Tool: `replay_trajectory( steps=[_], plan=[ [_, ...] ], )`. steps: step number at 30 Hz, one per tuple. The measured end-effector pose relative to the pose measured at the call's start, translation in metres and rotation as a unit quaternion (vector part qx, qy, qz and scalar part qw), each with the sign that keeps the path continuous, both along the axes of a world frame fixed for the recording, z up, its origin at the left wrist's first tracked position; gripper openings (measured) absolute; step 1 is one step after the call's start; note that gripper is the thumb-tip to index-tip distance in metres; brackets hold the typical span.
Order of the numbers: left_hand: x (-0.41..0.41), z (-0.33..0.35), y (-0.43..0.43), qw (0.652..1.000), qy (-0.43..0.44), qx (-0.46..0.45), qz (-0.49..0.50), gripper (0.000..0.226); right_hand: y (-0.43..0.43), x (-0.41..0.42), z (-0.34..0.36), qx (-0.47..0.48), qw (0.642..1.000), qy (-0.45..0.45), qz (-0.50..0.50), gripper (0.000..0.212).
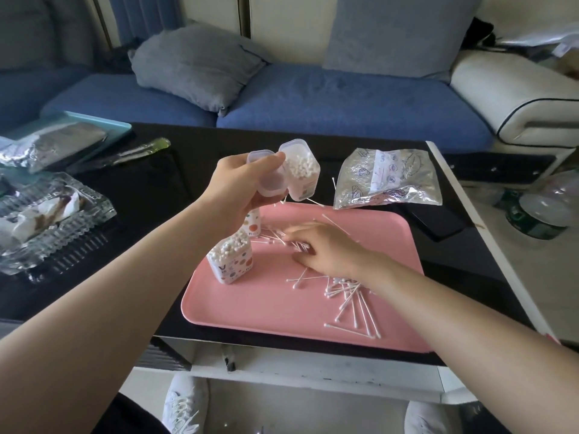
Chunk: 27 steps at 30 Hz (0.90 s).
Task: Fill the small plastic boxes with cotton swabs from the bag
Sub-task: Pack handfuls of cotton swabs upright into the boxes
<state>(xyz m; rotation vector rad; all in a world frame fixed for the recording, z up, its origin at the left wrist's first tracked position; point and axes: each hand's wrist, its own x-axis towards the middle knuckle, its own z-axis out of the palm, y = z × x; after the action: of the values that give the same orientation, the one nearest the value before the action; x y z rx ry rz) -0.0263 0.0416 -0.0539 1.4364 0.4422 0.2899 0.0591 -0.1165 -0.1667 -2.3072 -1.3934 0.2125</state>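
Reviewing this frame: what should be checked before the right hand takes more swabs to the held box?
1. Held box gripped by the left hand, lid flipped open: ok.
2. Room left in the held box: cannot tell; swab heads sit near its rim.
3. Loose swabs on the pink tray, within reach: ok.
4. Right hand has swabs pinched: cannot tell, fingers blurred.
5. Filled box upright on the tray, apart from the right hand: ok.
6. All swabs on the tray: not ok; a few lie on the table near the bag.
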Motion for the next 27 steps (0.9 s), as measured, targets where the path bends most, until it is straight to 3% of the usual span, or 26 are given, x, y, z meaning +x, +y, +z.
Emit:
replay_trajectory(
  steps=[3, 7, 12, 13, 17, 20, 23, 27],
  plan=[
    [0.000, -0.004, -0.001, 1.000, 0.004, 0.002, -0.004, 0.015, -0.024, -0.007, 0.001, 0.028, 0.999, 0.021, -0.009, 0.013],
    [0.001, -0.007, -0.006, 1.000, 0.005, 0.003, -0.004, 0.017, -0.050, -0.012, 0.010, 0.040, 0.993, 0.105, -0.041, 0.031],
    [0.003, -0.011, -0.010, 1.000, 0.012, 0.013, -0.010, 0.024, -0.063, 0.009, 0.016, 0.048, 0.987, 0.119, -0.094, 0.021],
    [0.003, -0.011, -0.011, 1.000, 0.013, 0.014, -0.014, 0.021, -0.063, 0.014, 0.017, 0.042, 0.986, 0.121, -0.104, 0.025],
    [0.003, -0.013, -0.018, 0.999, 0.021, 0.018, -0.022, 0.015, -0.051, 0.009, 0.016, -0.102, 0.987, 0.084, -0.096, 0.090],
    [0.002, -0.014, -0.021, 0.999, 0.022, 0.021, -0.023, 0.013, -0.040, -0.003, 0.010, -0.118, 0.989, 0.078, -0.049, 0.100],
    [0.003, -0.016, -0.023, 0.999, 0.024, 0.025, -0.022, 0.015, -0.040, -0.009, 0.010, -0.078, 0.993, 0.090, -0.027, 0.093],
    [0.004, -0.019, -0.021, 0.999, 0.029, 0.029, -0.033, 0.020, -0.046, -0.012, 0.008, -0.014, 0.998, 0.058, 0.007, 0.046]
  ],
)
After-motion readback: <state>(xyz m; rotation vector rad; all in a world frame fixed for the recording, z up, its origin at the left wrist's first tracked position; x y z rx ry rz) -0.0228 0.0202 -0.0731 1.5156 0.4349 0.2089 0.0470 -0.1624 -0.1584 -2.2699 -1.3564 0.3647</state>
